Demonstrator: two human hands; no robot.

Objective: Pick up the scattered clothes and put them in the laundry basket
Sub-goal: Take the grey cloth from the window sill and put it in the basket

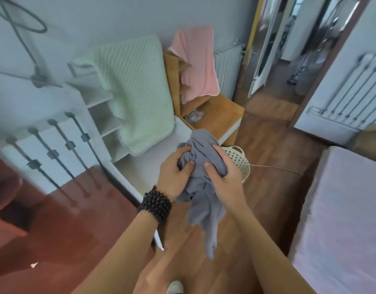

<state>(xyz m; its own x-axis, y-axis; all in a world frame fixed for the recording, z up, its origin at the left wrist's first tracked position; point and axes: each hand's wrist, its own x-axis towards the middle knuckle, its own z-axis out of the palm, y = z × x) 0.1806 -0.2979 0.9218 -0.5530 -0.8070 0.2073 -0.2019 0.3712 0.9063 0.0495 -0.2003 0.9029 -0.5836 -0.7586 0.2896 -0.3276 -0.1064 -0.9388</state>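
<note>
Head view: we grip the grey garment (204,158) with left hand (175,166) and right hand (227,177), fingers curled into it, above what is probably the laundry basket (240,158); no legible writing.

White radiator (229,68) by back wall, wood bench (221,115) below, bed (342,209) on rt.

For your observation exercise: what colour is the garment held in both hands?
Plain grey: the garment shows no pattern, seen best in the head view, the only one.
</note>
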